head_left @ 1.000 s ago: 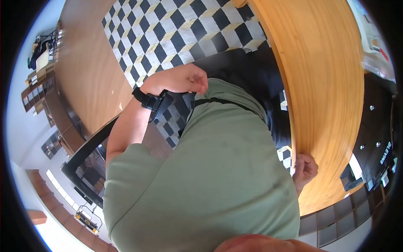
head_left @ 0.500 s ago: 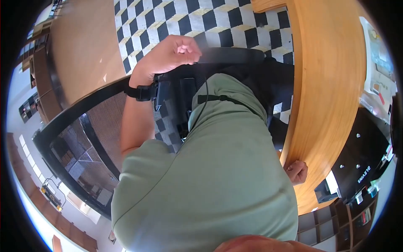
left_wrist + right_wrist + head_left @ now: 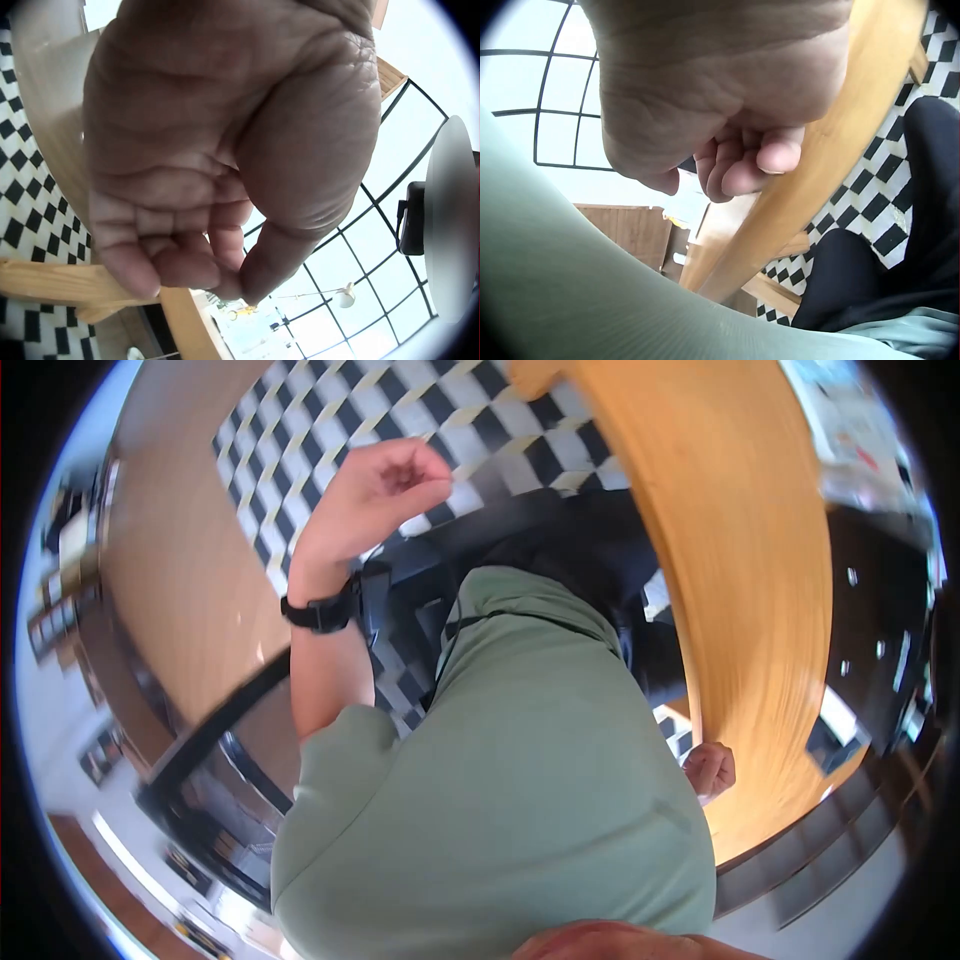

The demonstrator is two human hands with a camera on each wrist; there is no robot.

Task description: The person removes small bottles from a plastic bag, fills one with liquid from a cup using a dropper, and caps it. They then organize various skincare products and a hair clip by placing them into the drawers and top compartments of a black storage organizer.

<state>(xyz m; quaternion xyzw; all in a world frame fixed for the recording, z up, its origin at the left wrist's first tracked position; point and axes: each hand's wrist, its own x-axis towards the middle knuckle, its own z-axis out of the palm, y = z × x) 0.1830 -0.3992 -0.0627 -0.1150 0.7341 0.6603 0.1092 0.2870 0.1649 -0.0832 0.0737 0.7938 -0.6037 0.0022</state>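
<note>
In the head view my left hand (image 3: 370, 500) is raised in front of the lap, above the patterned floor. Its fingers are loosely bent and the thumb tip comes close to the index finger. The left wrist view faces the palm (image 3: 187, 127), and nothing is held there. A black strap (image 3: 318, 615) with a device circles that wrist. My right hand (image 3: 710, 768) is at the near edge of the wooden table (image 3: 740, 560), beside my body. In the right wrist view its fingers (image 3: 742, 176) hang loosely curled with nothing between them.
A black chair (image 3: 200, 770) stands behind on the left. Beyond it lies a brown surface (image 3: 180, 570). On the table's far side are a dark panel (image 3: 880, 600), a small black box (image 3: 835, 745) and blurred clear packaging (image 3: 860, 485). Tiled floor (image 3: 470, 440) shows ahead.
My left hand has risen from over the lap, forward and leftward, its fingers loosening into a ring. My right hand has drawn back toward the table edge. The head view has swung about.
</note>
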